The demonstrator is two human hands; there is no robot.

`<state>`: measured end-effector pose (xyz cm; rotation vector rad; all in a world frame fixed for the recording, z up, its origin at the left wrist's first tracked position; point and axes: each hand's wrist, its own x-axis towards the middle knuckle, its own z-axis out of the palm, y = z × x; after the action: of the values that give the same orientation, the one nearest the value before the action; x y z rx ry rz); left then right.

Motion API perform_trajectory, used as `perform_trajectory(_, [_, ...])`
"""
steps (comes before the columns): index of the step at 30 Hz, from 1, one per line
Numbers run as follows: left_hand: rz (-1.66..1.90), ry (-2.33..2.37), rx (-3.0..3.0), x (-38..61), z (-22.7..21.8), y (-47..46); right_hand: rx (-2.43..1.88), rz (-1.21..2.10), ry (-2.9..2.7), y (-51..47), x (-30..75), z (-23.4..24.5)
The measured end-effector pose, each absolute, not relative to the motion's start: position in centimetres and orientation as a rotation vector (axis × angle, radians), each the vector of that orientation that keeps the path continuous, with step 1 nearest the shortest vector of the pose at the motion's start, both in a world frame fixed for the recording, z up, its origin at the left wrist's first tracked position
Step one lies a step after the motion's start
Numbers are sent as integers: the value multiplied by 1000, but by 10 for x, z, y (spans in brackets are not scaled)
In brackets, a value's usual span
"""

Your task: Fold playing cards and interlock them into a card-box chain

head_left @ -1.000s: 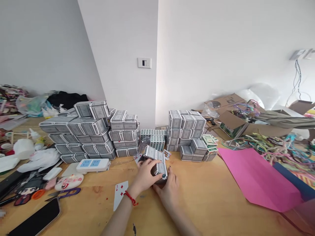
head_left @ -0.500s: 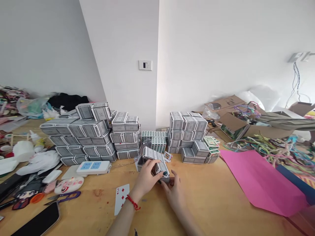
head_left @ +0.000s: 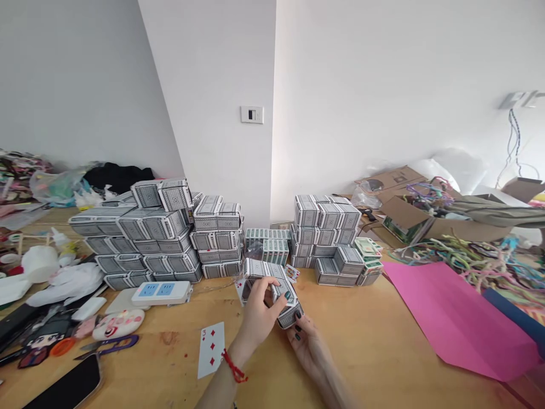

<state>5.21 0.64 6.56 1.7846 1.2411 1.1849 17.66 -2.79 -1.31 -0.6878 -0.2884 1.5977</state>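
Grey-patterned playing cards form a block [head_left: 264,269], which I hold between both hands over the table. My left hand [head_left: 258,312] is closed over its top and left side, with a red string bracelet at the wrist. At the near right end, my right hand [head_left: 309,341] grips a corner, its thumb and fingers pressed to the side and underside. The inner faces of the block are partly hidden by my left hand. A three of diamonds card [head_left: 212,350] lies face up left of my left wrist. Just beyond the block sit green-edged card decks [head_left: 275,250] and a face-up card [head_left: 292,273].
Stacked card blocks stand at the left [head_left: 159,241] and the right [head_left: 327,227]. A power strip [head_left: 162,292], purple scissors [head_left: 113,344] and a phone [head_left: 68,386] lie at left. Pink paper [head_left: 460,318], tangled cords [head_left: 464,267] and a cardboard box [head_left: 409,218] occupy the right.
The block's near end has swung slightly right and toward me. My right hand has shifted from open fingers beside that end to a grip on its corner. My left hand stays on it.
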Motion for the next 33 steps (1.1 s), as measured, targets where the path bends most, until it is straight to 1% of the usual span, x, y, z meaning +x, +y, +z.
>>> perform_trajectory(2, [1197, 1239, 1784, 52, 71, 4, -650, 1624, -356, -31, 176, -3])
perform_trajectory(6, [1110, 1235, 1799, 49, 83, -1, -585, 1517, -489, -35, 178, 18])
perform_trajectory(10, [1053, 1190, 1745, 47, 91, -5, -676, 1422, -533, -30, 184, 39])
perform_trajectory(13, [1066, 1148, 1636, 45, 99, -7, -747, 1367, -586, -19, 186, 64])
perform_trajectory(17, [1096, 1097, 1563, 37, 119, -10, -795, 1346, -709, -6, 184, 104])
perform_trajectory(21, [978, 1093, 1618, 25, 145, -14, -789, 1292, -777, -2, 182, 131])
perform_trajectory(24, [862, 1087, 1606, 18, 159, -18, -830, 1291, -774, -5, 185, 137])
perform_trajectory(28, [740, 1114, 1612, 12, 165, -23, -900, 1316, -822, -11, 190, 137])
perform_trajectory(33, [721, 1187, 1905, 9, 166, -26, -927, 1328, -879, -14, 195, 138])
